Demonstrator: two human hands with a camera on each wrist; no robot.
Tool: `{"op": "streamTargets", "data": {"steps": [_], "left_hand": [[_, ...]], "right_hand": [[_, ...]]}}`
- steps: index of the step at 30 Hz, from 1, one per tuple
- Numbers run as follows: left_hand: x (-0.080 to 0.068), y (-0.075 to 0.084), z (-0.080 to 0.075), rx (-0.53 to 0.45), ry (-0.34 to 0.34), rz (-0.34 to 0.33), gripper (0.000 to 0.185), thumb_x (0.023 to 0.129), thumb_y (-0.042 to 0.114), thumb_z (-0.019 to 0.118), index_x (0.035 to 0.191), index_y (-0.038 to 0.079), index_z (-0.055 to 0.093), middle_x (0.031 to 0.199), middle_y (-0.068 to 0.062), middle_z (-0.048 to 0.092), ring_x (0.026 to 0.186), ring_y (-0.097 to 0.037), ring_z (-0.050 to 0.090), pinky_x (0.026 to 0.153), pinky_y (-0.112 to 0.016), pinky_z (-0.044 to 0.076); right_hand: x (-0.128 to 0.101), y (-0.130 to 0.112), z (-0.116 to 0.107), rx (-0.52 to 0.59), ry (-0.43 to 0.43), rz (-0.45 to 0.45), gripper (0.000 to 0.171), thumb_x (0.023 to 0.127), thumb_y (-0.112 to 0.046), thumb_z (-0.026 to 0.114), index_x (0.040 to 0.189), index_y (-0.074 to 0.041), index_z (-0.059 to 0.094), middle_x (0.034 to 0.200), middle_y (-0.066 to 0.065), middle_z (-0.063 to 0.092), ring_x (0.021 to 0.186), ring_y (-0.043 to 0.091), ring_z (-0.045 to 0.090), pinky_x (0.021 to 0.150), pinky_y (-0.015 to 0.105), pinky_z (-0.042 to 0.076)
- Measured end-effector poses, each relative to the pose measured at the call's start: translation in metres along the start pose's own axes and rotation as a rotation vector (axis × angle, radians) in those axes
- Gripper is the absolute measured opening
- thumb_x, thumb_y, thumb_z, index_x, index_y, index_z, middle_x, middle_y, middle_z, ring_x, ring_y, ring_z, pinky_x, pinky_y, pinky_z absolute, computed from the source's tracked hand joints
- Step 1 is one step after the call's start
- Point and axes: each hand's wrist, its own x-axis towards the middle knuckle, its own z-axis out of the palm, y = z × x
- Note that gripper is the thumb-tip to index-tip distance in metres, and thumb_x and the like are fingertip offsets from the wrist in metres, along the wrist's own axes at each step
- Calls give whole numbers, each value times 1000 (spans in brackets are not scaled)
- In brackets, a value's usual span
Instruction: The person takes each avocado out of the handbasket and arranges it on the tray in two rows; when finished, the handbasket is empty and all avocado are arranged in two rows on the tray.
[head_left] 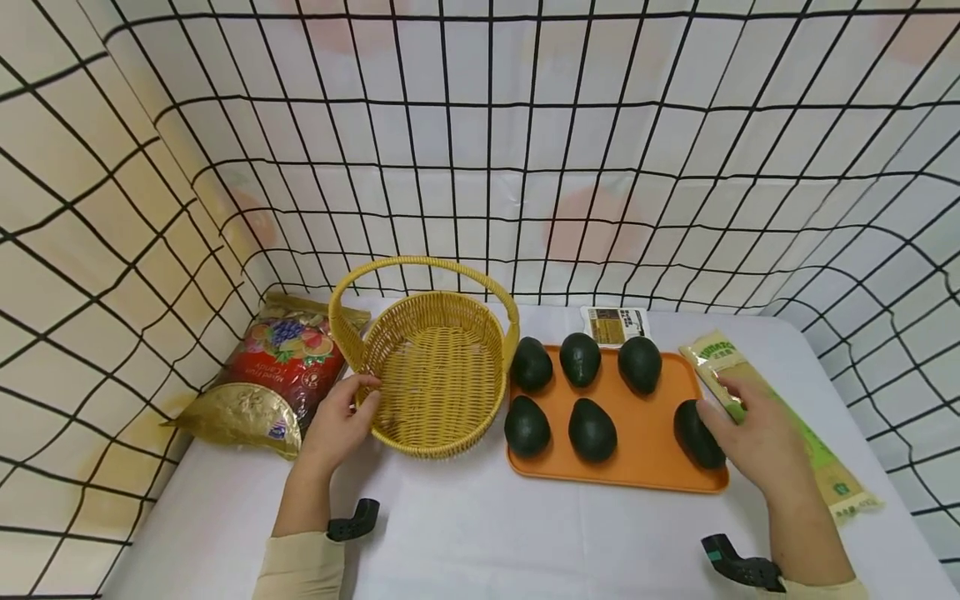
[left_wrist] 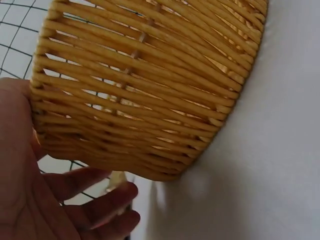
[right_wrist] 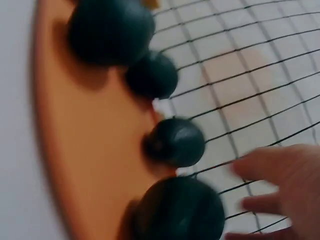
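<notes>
Wicker basket (head_left: 435, 367), left of centre in the frame, had my left hand (head_left: 339, 423) curled on its rim. My right hand (head_left: 757, 433) cupped the lower-right avocado (head_left: 696, 433) on the orange tray (head_left: 645, 433), fingers spread, not clamped; I judged it might roll off

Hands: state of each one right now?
Left hand: holds the rim of the basket.
Right hand: open, fingers at the nearest avocado on the tray, grip not closed.
</notes>
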Motion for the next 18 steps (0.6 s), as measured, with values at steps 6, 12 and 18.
{"op": "streamTargets", "data": {"steps": [6,12,18], "left_hand": [[-7,10,-8,130,-21,-12,36,103,33,54,132,14,61,143,-15,58,129,-37,56,102,-60,47],[-16,23,-13,204,-18,-28,41,102,38,54,135,15,59,152,-17,50,135,-42,53,103,-65,45],[-27,35,-12,321,107,14,40,101,33,55,132,8,62,155,-27,44,135,-52,49,105,-69,41]], "right_hand": [[4,3,23,-77,-132,-48,80,93,-48,67,149,2,40,138,42,49,119,57,52,89,69,48],[0,-21,37,-61,-146,-70,80,92,-54,66,148,-1,41,130,38,57,115,52,59,87,64,50],[-1,-22,38,-63,-170,-49,91,92,-65,60,152,-1,37,137,37,53,120,52,57,91,66,49]]}}
